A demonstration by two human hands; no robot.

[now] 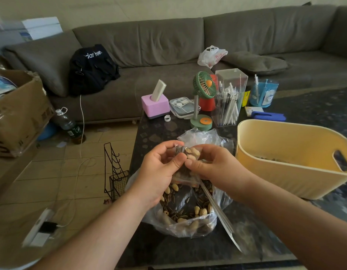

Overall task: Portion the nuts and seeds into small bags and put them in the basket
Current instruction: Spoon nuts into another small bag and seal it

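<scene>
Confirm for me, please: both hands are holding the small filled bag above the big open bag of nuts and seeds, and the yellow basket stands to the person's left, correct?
Not quite. The head view shows the yellow basket on the person's right, not the left. The rest holds: left hand and right hand pinch the small bag above the big open bag.

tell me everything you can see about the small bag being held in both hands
The small bag is clear, thin plastic, holding pale shelled nuts near its top and dark striped seeds lower down. It hangs roughly upright above the large open bag of nuts and seeds on the dark table. The left hand and right hand pinch its upper part from either side, thumbs nearly meeting at its front. Its mouth is bunched between the fingers, so whether it is sealed cannot be told.
</scene>
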